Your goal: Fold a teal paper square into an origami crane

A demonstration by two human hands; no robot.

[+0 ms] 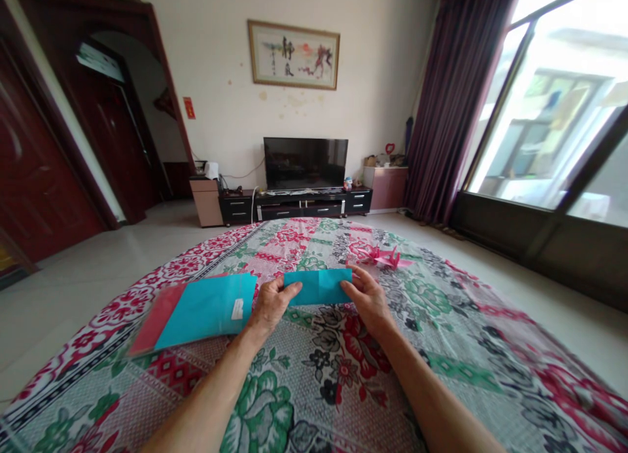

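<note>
A folded blue paper (318, 287) is held up over the patterned tablecloth, long side across, with a faint vertical crease near its middle. My left hand (271, 304) pinches its left end, thumb on the near face. At the right end my right hand (369, 299) grips it the same way, its thumb on the upper right part. The fingers behind the paper are partly hidden. To the left of my left hand lies a clear packet of blue and red paper sheets (206, 312) with a small white label.
Pink folded paper pieces (390, 258) lie on the round table's far right part. The floral tablecloth (265, 400) has some wrinkles. Beyond the table stand a low black cabinet (284, 213) and a television (305, 163). A window and dark curtain are at the right.
</note>
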